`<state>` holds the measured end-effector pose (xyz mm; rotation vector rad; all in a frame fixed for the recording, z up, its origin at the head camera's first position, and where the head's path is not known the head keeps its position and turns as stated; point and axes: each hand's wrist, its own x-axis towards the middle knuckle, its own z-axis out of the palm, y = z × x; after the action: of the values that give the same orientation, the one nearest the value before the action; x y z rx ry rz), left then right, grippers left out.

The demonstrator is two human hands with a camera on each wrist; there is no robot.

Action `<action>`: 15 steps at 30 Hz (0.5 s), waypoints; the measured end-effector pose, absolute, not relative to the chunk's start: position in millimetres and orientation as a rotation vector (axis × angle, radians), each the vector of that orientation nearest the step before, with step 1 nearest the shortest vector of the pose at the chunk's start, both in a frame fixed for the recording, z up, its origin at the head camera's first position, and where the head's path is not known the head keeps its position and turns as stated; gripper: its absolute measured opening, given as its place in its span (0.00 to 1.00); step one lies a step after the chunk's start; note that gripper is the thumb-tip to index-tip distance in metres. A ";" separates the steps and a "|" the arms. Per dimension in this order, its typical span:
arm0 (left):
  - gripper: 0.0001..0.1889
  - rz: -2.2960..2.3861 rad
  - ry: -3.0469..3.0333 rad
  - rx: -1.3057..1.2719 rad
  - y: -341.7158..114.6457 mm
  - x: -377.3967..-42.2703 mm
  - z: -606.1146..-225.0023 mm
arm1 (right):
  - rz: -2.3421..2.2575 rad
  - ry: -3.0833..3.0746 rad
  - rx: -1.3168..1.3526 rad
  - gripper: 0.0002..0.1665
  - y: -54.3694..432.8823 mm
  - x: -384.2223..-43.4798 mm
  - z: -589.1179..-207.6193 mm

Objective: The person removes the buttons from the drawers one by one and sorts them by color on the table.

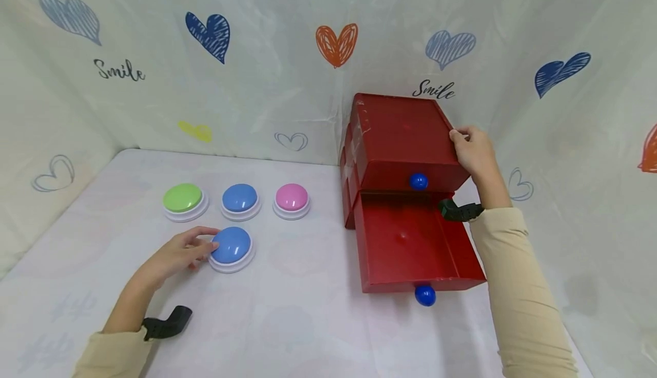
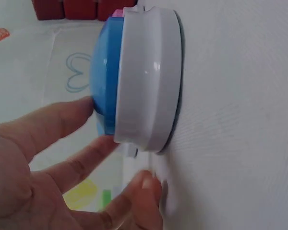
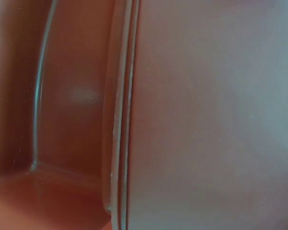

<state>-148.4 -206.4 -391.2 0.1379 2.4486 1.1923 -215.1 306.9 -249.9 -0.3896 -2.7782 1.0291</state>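
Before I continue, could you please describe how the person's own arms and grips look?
Both arms wear plain beige sleeves. The right sleeve shows creases; of the left sleeve, only the end is in view. The left grip and right grip are bare, without gloves. Near each cuff sits a small black device, the left device and right device. I see no cables.

A blue button with a glossy dome and round white base sits flat on the left; the left hand touches its left side with its fingertips. On the right stands a red box, its right edge gripped by the right hand. Of its 2 blue-knobbed drawers, the upper drawer is closed, the lower drawer pulled out toward the near side.
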 end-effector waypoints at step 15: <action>0.29 0.967 2.614 0.114 -202.2 -142.6 -380.3 | 1.022 -2.776 -0.409 0.33 307.5 -215.6 -250.4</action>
<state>-142.6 -202.2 -380.3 0.1139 2.6142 0.9675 -215.6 307.5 -250.4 -0.4093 -2.7762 1.0224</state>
